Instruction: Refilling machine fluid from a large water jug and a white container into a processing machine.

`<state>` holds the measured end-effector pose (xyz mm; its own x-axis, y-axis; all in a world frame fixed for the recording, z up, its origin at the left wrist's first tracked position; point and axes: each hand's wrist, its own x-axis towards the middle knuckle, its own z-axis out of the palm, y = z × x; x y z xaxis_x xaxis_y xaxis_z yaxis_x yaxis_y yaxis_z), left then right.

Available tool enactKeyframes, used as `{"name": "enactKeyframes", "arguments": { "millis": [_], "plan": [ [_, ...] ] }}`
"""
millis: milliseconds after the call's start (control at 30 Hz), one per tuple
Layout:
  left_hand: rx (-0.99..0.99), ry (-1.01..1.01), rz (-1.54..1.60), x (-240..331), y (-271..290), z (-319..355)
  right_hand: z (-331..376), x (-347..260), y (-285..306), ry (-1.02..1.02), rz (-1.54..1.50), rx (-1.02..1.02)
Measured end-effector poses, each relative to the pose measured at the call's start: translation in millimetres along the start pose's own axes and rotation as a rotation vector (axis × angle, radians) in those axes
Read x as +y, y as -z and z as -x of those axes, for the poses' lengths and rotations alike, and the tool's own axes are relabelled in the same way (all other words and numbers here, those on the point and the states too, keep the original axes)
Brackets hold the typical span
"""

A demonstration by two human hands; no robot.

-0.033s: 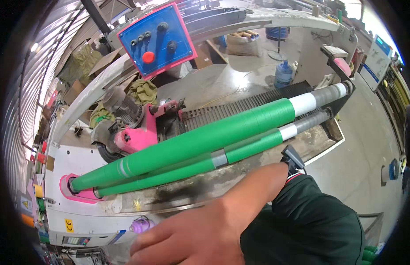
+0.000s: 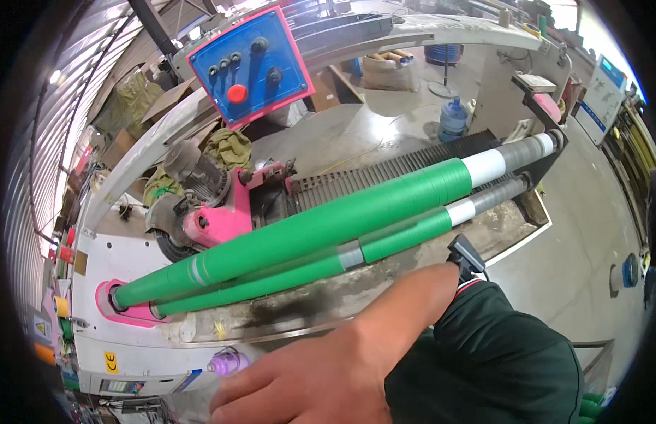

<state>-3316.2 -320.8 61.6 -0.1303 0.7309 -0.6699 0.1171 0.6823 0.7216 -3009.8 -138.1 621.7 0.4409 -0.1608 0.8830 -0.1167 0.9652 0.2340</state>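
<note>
My right hand (image 2: pixel 300 378) reaches in from the lower right, its back upward and its fingers stretched to the left. It looks open; the lower fingers run out of the picture. On its wrist, by the dark green cuff, sits a black strapped device (image 2: pixel 467 256). Just beyond the fingers stands a purple bottle-like container (image 2: pixel 228 362). Past the hand, a thick green-covered roller (image 2: pixel 307 227) lies slantwise across a machine, with a thinner green roller (image 2: pixel 271 281) along its near side. The hand touches neither roller. My left hand is out of view.
A blue control box (image 2: pixel 250 65) with a red button and pink rim hangs over the far left side. Behind the rollers are an electric motor (image 2: pixel 194 169) and a ribbed dark cover (image 2: pixel 384 164). A blue water jug (image 2: pixel 453 119) stands on the floor beyond.
</note>
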Motion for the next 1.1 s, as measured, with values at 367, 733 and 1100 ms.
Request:
{"name": "enactKeyframes", "arguments": {
  "millis": [367, 733, 1100],
  "plan": [
    [-0.012, -0.018, -0.010, 1.4, -22.8, -17.6, 2.2, -1.6, 5.3, -0.021, -0.083, -0.008],
    [0.016, -0.052, -0.015, -5.0, -15.5, -14.8, 10.9, -19.3, -25.4, -0.152, -0.244, 0.164],
    [0.051, -0.067, -0.023, -20.8, -0.2, -3.0, -2.6, -23.4, -13.5, -0.112, -0.246, 0.010]
  ]
}}
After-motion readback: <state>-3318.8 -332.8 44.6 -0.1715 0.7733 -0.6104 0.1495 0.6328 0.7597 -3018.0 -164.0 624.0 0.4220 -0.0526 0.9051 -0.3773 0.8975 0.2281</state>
